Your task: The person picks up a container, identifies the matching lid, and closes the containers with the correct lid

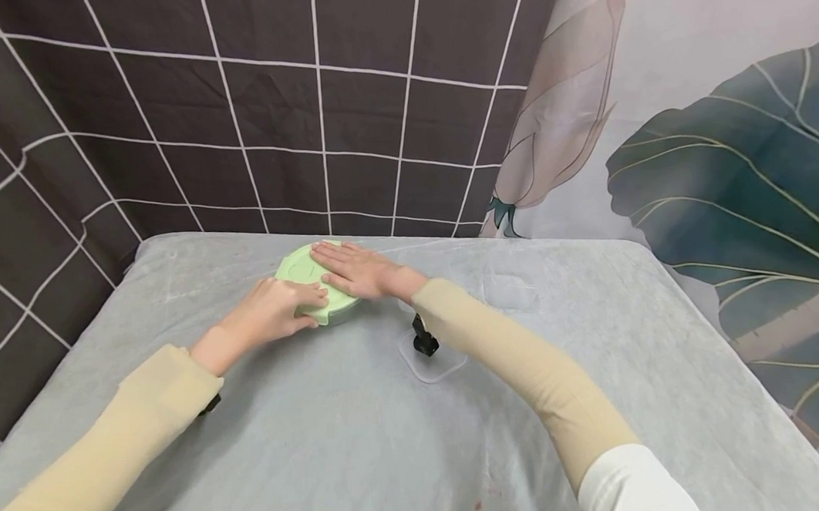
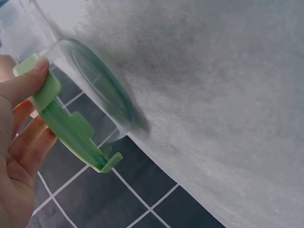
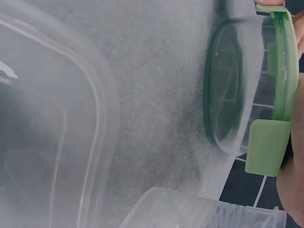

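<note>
A round glass food container with a light green snap-on lid sits near the far edge of the cloth-covered table. My left hand grips the lid's near-left edge; in the left wrist view its thumb lies on a green side clip and the fingers reach over the lid. My right hand lies flat across the lid's top with its fingers extended. Another green clip hangs down beside the glass wall in the right wrist view. The right palm is mostly out of that view.
A clear rounded-corner plastic piece lies on the grey cloth below the right forearm. Farther right is a clear plastic container. Dark gridded fabric hangs behind the table, with a leaf-patterned curtain at right.
</note>
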The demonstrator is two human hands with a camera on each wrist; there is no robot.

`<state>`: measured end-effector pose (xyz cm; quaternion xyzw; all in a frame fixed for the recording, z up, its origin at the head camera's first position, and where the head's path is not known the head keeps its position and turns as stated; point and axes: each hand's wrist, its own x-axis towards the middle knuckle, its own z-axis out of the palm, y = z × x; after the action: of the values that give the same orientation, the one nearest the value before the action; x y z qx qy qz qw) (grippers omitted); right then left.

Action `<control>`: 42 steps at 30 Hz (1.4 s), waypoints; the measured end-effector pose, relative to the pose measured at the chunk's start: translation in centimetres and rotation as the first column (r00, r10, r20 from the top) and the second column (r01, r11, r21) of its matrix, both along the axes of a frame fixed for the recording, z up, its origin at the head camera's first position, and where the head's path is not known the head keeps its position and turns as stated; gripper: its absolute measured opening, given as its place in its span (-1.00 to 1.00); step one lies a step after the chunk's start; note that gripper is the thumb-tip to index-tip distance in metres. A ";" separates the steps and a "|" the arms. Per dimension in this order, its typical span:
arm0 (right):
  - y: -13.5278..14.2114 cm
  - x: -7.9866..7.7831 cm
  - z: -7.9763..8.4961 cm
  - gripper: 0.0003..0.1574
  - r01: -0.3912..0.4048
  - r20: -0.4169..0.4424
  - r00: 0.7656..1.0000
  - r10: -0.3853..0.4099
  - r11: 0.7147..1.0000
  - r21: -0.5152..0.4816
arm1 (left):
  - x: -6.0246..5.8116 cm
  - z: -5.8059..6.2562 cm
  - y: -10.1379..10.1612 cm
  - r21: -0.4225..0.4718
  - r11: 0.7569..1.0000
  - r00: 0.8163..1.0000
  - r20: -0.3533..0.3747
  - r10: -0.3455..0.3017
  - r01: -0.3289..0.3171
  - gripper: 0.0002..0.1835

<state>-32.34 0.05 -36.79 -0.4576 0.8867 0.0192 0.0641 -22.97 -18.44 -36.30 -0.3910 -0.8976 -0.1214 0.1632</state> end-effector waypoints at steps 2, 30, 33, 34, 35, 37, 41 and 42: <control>0.0 -0.1 0.1 -0.30 0.002 0.018 1.000 -0.001 1.000 -0.014 | 0.0 0.2 0.0 -0.007 1.000 1.000 0.020 0.009 -0.009 -0.63; 0.6 2.6 1.8 -0.58 0.102 0.005 0.994 -0.107 0.936 -0.337 | 1.1 1.6 2.9 -0.056 0.971 0.967 0.090 0.238 -0.234 -0.82; 1.3 2.8 1.8 -0.62 0.089 -0.059 0.992 -0.116 0.935 -0.343 | 1.2 1.6 3.3 -0.024 0.957 0.950 0.116 0.291 -0.290 -0.78; 1.5 2.9 1.7 -0.62 0.088 -0.084 0.989 -0.123 0.936 -0.339 | 1.2 1.6 3.4 -0.013 0.952 0.944 0.124 0.306 -0.307 -0.77; 1.8 3.0 1.7 -0.62 0.091 -0.107 0.985 -0.134 0.937 -0.337 | 1.2 1.6 3.6 -0.005 0.946 0.938 0.132 0.322 -0.324 -0.76; 2.2 3.1 1.6 -0.63 0.101 -0.134 0.979 -0.155 0.933 -0.344 | 1.1 1.6 3.9 0.008 0.935 0.925 0.144 0.351 -0.355 -0.73; 2.9 3.4 1.7 -0.66 0.098 -0.158 0.973 -0.169 0.919 -0.382 | 1.1 1.8 4.5 0.045 0.915 0.906 0.163 0.390 -0.402 -0.70; 3.0 3.5 1.7 -0.67 0.093 -0.166 0.972 -0.169 0.916 -0.391 | 1.1 1.8 4.6 0.054 0.911 0.903 0.165 0.396 -0.409 -0.69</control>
<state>-28.80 3.05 -35.04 -0.3965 0.9042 -0.1124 -0.1124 -21.85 -13.81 -34.45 -0.1793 -0.9626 -0.1529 0.1337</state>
